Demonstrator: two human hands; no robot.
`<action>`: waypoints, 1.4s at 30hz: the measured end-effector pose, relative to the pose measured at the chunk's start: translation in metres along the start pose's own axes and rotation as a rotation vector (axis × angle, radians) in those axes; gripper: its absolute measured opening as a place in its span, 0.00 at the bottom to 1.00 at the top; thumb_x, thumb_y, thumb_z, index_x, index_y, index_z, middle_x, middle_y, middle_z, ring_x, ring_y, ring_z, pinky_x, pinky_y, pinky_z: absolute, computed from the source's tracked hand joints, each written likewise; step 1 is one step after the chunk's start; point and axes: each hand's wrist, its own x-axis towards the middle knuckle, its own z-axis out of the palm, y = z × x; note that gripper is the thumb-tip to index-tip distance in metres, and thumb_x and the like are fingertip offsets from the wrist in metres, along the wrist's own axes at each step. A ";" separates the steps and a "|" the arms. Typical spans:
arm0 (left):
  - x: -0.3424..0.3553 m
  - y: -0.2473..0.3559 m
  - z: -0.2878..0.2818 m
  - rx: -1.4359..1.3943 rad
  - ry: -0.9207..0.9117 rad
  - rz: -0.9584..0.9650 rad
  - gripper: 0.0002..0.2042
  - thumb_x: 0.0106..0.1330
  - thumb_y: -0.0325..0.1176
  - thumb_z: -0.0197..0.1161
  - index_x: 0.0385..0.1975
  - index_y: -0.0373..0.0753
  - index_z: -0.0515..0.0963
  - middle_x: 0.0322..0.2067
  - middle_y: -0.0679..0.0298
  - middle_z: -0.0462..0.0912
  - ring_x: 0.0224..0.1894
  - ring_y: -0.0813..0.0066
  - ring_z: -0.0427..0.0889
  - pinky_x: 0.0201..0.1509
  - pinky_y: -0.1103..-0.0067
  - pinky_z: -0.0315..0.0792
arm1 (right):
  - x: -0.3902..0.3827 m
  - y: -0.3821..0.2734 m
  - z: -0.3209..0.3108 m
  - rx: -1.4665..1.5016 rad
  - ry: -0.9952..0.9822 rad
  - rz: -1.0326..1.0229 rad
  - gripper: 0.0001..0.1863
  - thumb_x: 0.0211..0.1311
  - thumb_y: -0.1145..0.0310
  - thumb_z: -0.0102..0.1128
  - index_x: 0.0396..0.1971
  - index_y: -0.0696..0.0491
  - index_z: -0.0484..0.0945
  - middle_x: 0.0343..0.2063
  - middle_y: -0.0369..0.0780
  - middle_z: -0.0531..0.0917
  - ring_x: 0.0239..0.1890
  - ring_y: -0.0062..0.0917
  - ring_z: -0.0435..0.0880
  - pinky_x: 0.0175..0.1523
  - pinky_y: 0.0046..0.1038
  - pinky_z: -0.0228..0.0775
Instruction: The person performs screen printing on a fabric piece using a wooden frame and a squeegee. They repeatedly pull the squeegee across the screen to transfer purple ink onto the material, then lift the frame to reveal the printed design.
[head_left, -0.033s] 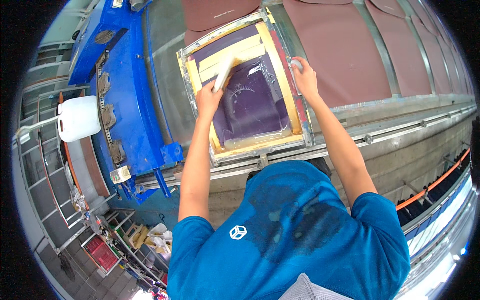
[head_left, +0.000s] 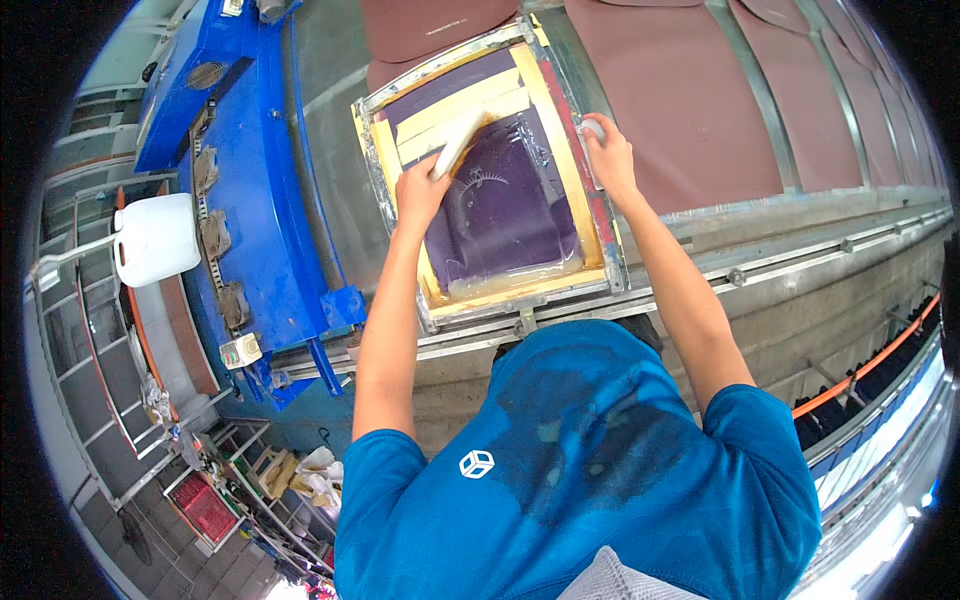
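Observation:
A screen-printing frame [head_left: 432,318] lies on the long bench in front of me, its dark purple mesh [head_left: 500,215] bordered with yellow tape and bearing a pale curved design. My left hand [head_left: 418,195] grips the near end of a pale squeegee [head_left: 458,146], which slants across the upper part of the mesh. Brownish ink shows by its far end. My right hand [head_left: 612,158] is closed around a whitish handle [head_left: 594,129] at the frame's right side. Whether the squeegee's blade touches the mesh, I cannot tell.
Dark reddish-brown panels [head_left: 680,110] lie in a row along the bench to the right, with another beyond the frame. On the left stands a blue machine [head_left: 265,220], and next to it a white jug [head_left: 158,240]. A metal rail [head_left: 735,278] runs along the bench's near edge.
The squeegee's far end has swung slightly to the right, and my left hand has shifted a little with it. My right hand and the frame stay in place.

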 end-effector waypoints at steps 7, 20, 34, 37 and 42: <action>0.069 0.023 0.010 0.178 -0.208 0.226 0.20 0.57 0.31 0.64 0.52 0.44 0.82 0.42 0.50 0.85 0.46 0.49 0.84 0.52 0.62 0.76 | 0.010 0.001 0.014 0.017 0.005 -0.001 0.16 0.67 0.60 0.57 0.52 0.46 0.79 0.28 0.51 0.86 0.33 0.45 0.86 0.44 0.43 0.75; -0.005 0.069 0.000 0.325 -0.343 0.961 0.21 0.56 0.16 0.57 0.49 0.44 0.79 0.53 0.66 0.82 0.62 0.68 0.75 0.69 0.57 0.61 | -0.016 -0.029 -0.030 0.035 -0.082 0.058 0.16 0.67 0.60 0.57 0.52 0.46 0.79 0.36 0.52 0.86 0.41 0.49 0.85 0.48 0.45 0.74; -0.228 0.137 0.012 0.124 -0.290 0.274 0.24 0.54 0.25 0.65 0.53 0.52 0.81 0.48 0.65 0.86 0.50 0.60 0.81 0.52 0.65 0.71 | -0.078 0.013 -0.076 0.025 -0.009 -0.082 0.17 0.65 0.57 0.57 0.51 0.47 0.80 0.39 0.52 0.86 0.45 0.49 0.85 0.53 0.44 0.74; -0.288 0.120 0.014 0.158 -0.242 0.370 0.29 0.49 0.22 0.67 0.56 0.51 0.80 0.56 0.69 0.82 0.54 0.61 0.79 0.56 0.62 0.68 | -0.095 0.020 -0.079 0.029 -0.012 -0.073 0.17 0.66 0.57 0.57 0.51 0.46 0.80 0.42 0.51 0.86 0.48 0.49 0.84 0.55 0.44 0.73; -0.371 0.087 0.030 0.151 -0.074 0.295 0.34 0.48 0.18 0.66 0.60 0.50 0.76 0.60 0.67 0.79 0.62 0.60 0.76 0.66 0.59 0.65 | -0.100 0.029 -0.069 0.082 -0.034 -0.070 0.16 0.68 0.58 0.55 0.51 0.46 0.81 0.42 0.51 0.86 0.49 0.51 0.83 0.56 0.45 0.72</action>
